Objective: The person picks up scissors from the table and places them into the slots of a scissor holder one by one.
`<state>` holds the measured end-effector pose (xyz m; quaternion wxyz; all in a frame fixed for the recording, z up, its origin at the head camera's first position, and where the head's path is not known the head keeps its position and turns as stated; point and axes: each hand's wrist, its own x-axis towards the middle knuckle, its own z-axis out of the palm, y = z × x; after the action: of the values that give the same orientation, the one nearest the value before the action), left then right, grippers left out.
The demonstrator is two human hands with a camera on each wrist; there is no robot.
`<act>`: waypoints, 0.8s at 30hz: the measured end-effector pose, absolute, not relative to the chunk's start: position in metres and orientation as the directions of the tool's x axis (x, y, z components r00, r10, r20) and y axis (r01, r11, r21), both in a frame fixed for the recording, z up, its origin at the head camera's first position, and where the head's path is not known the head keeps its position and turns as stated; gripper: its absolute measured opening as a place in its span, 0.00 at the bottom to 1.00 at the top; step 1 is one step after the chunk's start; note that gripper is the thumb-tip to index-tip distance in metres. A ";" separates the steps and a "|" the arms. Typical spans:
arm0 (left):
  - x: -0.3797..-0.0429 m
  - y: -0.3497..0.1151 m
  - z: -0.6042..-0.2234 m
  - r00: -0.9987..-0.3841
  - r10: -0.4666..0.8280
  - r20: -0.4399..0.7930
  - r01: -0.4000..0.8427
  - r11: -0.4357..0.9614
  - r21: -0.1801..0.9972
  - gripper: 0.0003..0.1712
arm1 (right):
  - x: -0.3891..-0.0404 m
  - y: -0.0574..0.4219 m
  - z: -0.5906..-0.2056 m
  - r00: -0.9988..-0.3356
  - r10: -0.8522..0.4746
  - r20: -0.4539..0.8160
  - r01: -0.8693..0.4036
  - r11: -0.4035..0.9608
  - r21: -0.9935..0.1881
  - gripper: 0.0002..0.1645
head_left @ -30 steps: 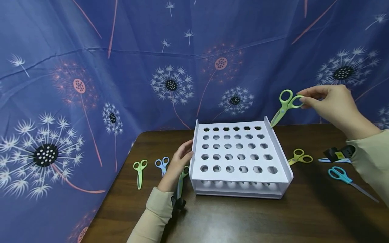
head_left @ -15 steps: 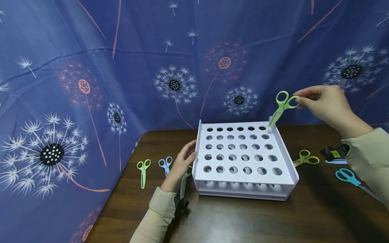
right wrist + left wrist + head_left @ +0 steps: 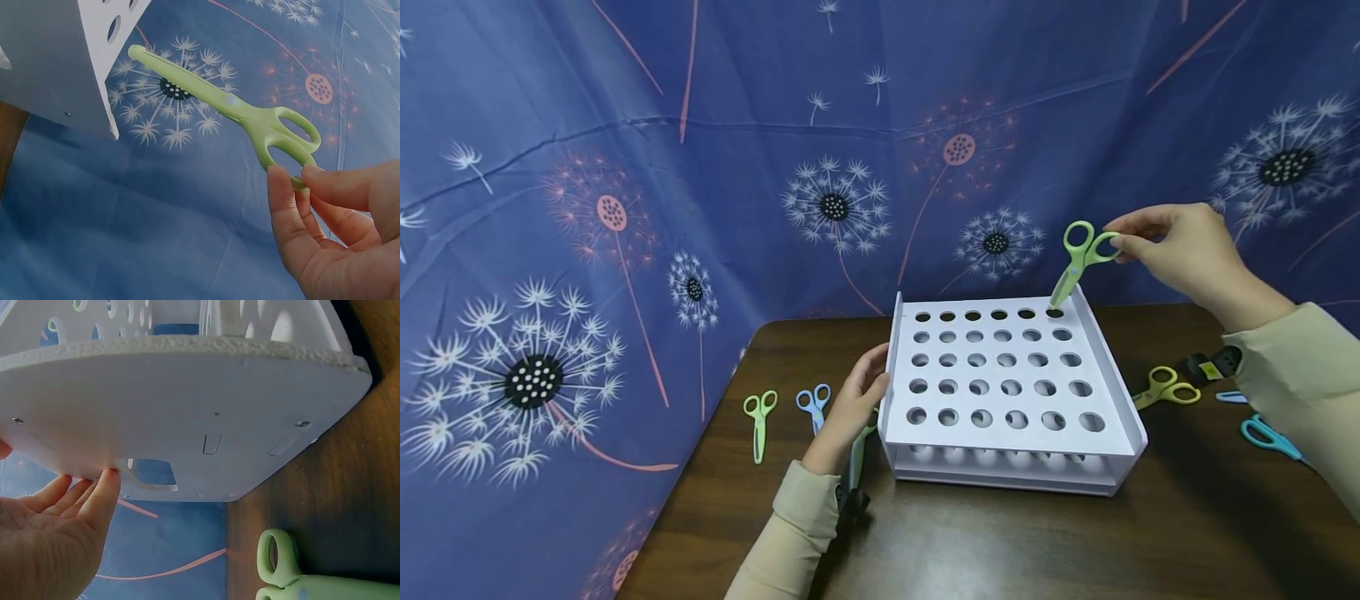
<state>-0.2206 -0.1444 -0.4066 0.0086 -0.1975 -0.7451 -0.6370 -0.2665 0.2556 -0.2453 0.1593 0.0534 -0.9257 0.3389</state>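
Note:
A white rack [image 3: 992,373] with rows of round holes in its top stands on the table in the head view. My right hand [image 3: 1187,254] pinches one finger loop of green scissors [image 3: 1073,267] between thumb and fingers. Blades pointing down, the scissors hang with their tip at the back right hole. In the right wrist view, the same scissors [image 3: 240,112] show closed blades with a rounded tip. My left hand [image 3: 850,408] rests against the rack's left side wall. Its fingers [image 3: 103,500] touch that panel beside a cut-out in the left wrist view.
On the table [image 3: 962,542], left of the rack, lie green scissors [image 3: 759,429], blue scissors [image 3: 812,402] and other green scissors [image 3: 857,458] beside the left wrist. Yellow scissors [image 3: 1163,387], a light blue piece [image 3: 1231,397] and teal scissors [image 3: 1270,437] lie right. A patterned blue cloth hangs behind.
My right hand has carried the green scissors left, from outside the rack's right wall to over the back right hole. The left hand stays on the rack. The head view has shifted slightly.

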 end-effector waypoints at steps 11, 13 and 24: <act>-0.221 -0.143 -0.405 -0.931 0.279 0.236 0.266 0.076 0.961 0.28 | -0.274 0.244 -0.252 -0.942 -0.014 0.336 -0.231 0.754 -0.615 0.20; -0.221 -0.142 -0.405 -0.931 0.279 0.235 0.264 0.071 0.962 0.28 | -0.275 0.241 -0.254 -0.942 -0.017 0.334 -0.232 0.753 -0.616 0.20; -0.220 -0.142 -0.405 -0.939 0.267 0.219 0.245 0.067 0.967 0.28 | -0.283 0.229 -0.259 -0.940 -0.061 0.336 -0.259 0.769 -0.585 0.15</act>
<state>-0.2201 -0.1420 -0.4047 -0.0082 -0.1751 -0.7304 -0.6601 -0.2834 0.2287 -0.2588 0.1505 0.0860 -0.9283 0.3290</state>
